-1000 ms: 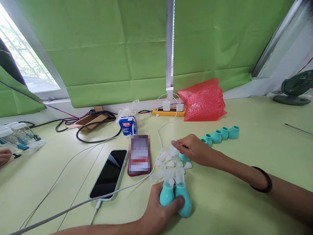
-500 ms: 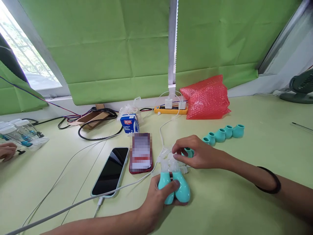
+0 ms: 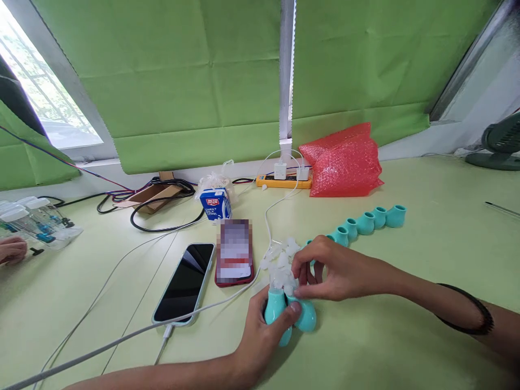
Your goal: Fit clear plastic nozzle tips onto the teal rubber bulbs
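Observation:
Two glossy teal bulb-shaped pieces, one on the left [image 3: 274, 307] and one on the right [image 3: 307, 315], lean side by side low in the head view. My left hand [image 3: 257, 331] is closed around them, its thumb across the front. A translucent plastic neck [image 3: 278, 277] rises from the left bulb. Over the right bulb's top, my right hand [image 3: 335, 271] is pinched, thumb and forefinger near its rim; what lies between the fingertips is hidden. Behind the hands lie several loose translucent pieces [image 3: 291, 246].
A row of several teal cup-like pieces [image 3: 366, 223] runs to the right. Two phones, one black-screened [image 3: 184, 284] and one red-cased [image 3: 234, 254], lie left, with a white cable [image 3: 219, 306] across. Behind stand a milk carton [image 3: 215, 205] and red bubble wrap [image 3: 345, 168]. Another person's hand [image 3: 12, 250] is far left.
My right hand has come down and nearer, from the upper end of the clear necks to the right bulb's top. The bulbs in my left hand have tilted and spread slightly.

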Demonstrator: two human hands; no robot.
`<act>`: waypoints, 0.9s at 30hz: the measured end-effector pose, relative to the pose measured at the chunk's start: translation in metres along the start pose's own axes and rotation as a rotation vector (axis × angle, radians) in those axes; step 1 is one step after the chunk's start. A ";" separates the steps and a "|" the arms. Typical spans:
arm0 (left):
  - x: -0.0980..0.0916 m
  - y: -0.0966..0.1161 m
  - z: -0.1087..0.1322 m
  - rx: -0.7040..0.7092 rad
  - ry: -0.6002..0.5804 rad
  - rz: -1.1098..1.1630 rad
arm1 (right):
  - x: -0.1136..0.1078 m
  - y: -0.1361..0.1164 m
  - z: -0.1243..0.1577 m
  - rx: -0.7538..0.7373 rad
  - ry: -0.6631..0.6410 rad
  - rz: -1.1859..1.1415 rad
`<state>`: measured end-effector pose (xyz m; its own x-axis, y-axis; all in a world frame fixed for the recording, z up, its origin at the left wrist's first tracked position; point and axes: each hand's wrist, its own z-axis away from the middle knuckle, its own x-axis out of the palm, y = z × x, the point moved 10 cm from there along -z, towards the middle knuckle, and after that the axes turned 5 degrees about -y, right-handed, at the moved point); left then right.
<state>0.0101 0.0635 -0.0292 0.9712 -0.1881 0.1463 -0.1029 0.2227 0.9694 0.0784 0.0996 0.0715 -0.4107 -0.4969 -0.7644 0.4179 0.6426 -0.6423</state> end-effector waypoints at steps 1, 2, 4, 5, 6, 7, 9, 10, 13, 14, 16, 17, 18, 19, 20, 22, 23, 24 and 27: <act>-0.003 0.001 0.000 0.007 0.024 -0.013 | 0.000 0.003 0.002 0.018 0.023 -0.051; -0.004 0.001 0.001 0.009 0.035 -0.025 | 0.002 0.007 0.004 0.035 0.049 -0.099; -0.002 0.002 0.001 0.009 0.013 -0.055 | 0.009 0.015 0.009 0.062 0.103 -0.177; 0.000 0.003 0.001 0.014 -0.005 -0.072 | 0.013 0.019 0.012 0.071 0.138 -0.203; 0.001 0.004 0.002 0.023 -0.019 -0.086 | 0.017 0.024 0.015 0.079 0.181 -0.223; 0.002 0.005 0.002 0.030 -0.023 -0.093 | 0.019 0.028 0.019 0.083 0.231 -0.239; -0.002 0.005 0.003 0.030 0.019 -0.068 | 0.023 0.035 0.026 0.088 0.318 -0.285; -0.004 0.003 0.003 0.022 0.039 -0.041 | 0.024 0.038 0.029 0.090 0.352 -0.321; -0.003 0.000 0.001 0.015 0.034 0.035 | 0.026 0.045 0.033 0.100 0.384 -0.481; -0.001 0.000 0.000 0.021 0.011 0.045 | 0.028 0.047 0.033 0.104 0.371 -0.537; 0.002 0.001 -0.002 0.031 -0.023 0.050 | 0.032 0.047 0.033 0.101 0.336 -0.639; 0.002 0.000 -0.002 0.030 -0.031 0.053 | 0.033 0.047 0.032 0.100 0.324 -0.680; 0.002 0.000 -0.003 0.024 -0.036 0.057 | 0.034 0.048 0.032 0.100 0.319 -0.717; 0.002 -0.001 -0.003 0.017 -0.038 0.058 | 0.036 0.049 0.031 0.102 0.316 -0.751; 0.002 -0.002 -0.003 0.011 -0.045 0.052 | 0.037 0.049 0.031 0.105 0.308 -0.782; 0.005 0.000 -0.003 0.013 -0.079 0.027 | 0.039 0.049 0.029 0.099 0.298 -0.807; 0.007 0.001 -0.003 0.021 -0.102 0.009 | 0.038 0.048 0.029 0.092 0.309 -0.794; 0.008 0.003 -0.003 0.030 -0.122 -0.009 | 0.034 0.048 0.030 0.083 0.342 -0.765; 0.006 0.006 -0.003 0.039 -0.097 -0.056 | 0.015 0.048 0.037 0.034 0.503 -0.627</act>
<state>0.0164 0.0661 -0.0234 0.9505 -0.2912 0.1084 -0.0593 0.1724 0.9832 0.1217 0.1014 0.0270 -0.8897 -0.4315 -0.1494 0.0095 0.3095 -0.9508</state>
